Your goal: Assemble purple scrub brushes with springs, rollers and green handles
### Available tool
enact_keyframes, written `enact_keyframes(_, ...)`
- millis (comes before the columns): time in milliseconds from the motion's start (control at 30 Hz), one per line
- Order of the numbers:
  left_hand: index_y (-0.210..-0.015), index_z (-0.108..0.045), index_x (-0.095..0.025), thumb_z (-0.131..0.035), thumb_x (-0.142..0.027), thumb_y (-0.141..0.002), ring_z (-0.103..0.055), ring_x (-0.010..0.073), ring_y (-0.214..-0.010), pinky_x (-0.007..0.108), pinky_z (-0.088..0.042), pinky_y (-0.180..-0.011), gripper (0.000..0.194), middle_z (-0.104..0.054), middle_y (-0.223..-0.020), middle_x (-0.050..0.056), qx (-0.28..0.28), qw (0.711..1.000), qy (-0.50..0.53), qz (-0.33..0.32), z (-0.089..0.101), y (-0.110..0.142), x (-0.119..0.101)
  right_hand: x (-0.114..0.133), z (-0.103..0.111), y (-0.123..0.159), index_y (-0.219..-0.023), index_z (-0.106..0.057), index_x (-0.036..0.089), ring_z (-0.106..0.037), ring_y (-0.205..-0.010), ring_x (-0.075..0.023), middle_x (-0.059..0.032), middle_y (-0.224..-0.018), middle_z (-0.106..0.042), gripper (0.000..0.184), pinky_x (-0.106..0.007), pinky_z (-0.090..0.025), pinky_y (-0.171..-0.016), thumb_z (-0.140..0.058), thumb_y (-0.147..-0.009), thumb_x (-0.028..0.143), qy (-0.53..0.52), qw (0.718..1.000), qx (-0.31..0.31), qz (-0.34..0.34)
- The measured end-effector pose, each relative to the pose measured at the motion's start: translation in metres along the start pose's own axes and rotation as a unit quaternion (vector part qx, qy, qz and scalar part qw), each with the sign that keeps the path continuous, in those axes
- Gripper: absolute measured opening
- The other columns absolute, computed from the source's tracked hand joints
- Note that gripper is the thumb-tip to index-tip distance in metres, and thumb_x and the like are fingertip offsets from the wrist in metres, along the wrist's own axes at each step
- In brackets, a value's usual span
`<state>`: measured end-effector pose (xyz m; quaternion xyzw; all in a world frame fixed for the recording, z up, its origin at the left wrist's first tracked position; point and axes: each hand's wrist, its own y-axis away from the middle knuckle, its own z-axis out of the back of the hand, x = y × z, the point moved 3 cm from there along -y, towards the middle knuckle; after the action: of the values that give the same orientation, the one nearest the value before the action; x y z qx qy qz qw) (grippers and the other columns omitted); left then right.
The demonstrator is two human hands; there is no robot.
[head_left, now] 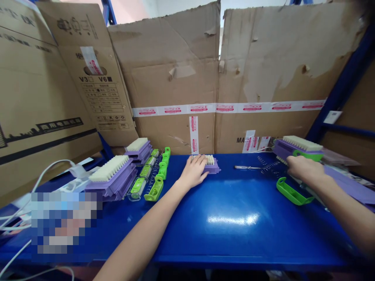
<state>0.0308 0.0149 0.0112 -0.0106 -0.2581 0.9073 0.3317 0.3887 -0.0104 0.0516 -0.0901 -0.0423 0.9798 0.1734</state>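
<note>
My left hand (193, 169) lies over a purple block (212, 168) with cream-coloured teeth on top, near the back of the table. Its fingers bend across the teeth and the thumb is at the front side. At the right, my right hand (304, 168) is closed with curled fingers at a green curved part (309, 155), which it seems to grip. Just behind it is a stack of purple blocks with a cream toothed top (303, 143). Below that hand lies another green handle-shaped part (294, 193). Several small springs (268, 168) are scattered to its left.
A screwdriver (247, 167) lies toward the back. At left stand purple toothed blocks (113, 175), a row of green parts in clear cases (137, 188) and green handle-shaped parts (154, 189). White cables (43, 171) run along the left. Cardboard (175, 86) walls the blue table (234, 242).
</note>
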Motion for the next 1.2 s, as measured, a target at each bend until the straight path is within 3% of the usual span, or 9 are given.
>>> enact_keyframes(167, -0.13, -0.042, -0.015, -0.05, -0.035, -0.087, -0.037, 0.0286, -0.131, 0.049, -0.027, -0.107, 0.049, -0.045, -0.14, 0.015, -0.001, 1.0, -0.001, -0.002, -0.001, 0.0, 0.0, 0.007, 0.004, 0.01, -0.098, -0.065, 0.014, -0.063, -0.099, -0.0318, -0.0198, -0.109, -0.063, 0.026, -0.034, -0.045, -0.064, -0.045, -0.08, 0.012, 0.009, 0.998, 0.052, -0.035)
enact_keyframes(733, -0.131, -0.042, -0.014, -0.05, -0.035, -0.087, -0.037, 0.0291, -0.132, 0.049, -0.026, -0.108, 0.05, -0.044, -0.141, 0.015, 0.006, 1.0, -0.003, -0.002, 0.0, 0.0, 0.0, 0.012, 0.006, 0.014, -0.093, -0.066, 0.015, -0.063, -0.1, -0.0301, -0.0164, -0.109, -0.065, 0.024, -0.035, -0.045, -0.069, -0.048, -0.078, 0.01, 0.017, 0.998, 0.044, -0.041)
enact_keyframes(1000, -0.131, -0.042, -0.015, -0.051, -0.034, -0.086, -0.037, 0.0284, -0.131, 0.049, -0.025, -0.108, 0.05, -0.045, -0.14, 0.015, 0.002, 1.0, -0.004, -0.002, 0.001, 0.001, -0.001, 0.014, 0.002, 0.014, -0.1, -0.063, 0.011, -0.062, -0.1, -0.0307, -0.0201, -0.11, -0.062, 0.029, -0.034, -0.044, -0.067, -0.04, -0.083, 0.011, 0.009, 0.999, 0.024, -0.038)
enact_keyframes(1200, -0.131, -0.041, -0.016, -0.05, -0.035, -0.087, -0.038, 0.0288, -0.131, 0.05, -0.026, -0.108, 0.049, -0.044, -0.14, 0.015, -0.001, 1.0, -0.003, 0.0, 0.0, 0.0, -0.001, 0.015, 0.022, 0.022, -0.105, -0.058, 0.009, -0.063, -0.095, -0.0338, -0.0222, -0.105, -0.063, 0.032, -0.036, -0.044, -0.066, -0.033, -0.087, 0.015, 0.017, 0.997, -0.05, -0.05)
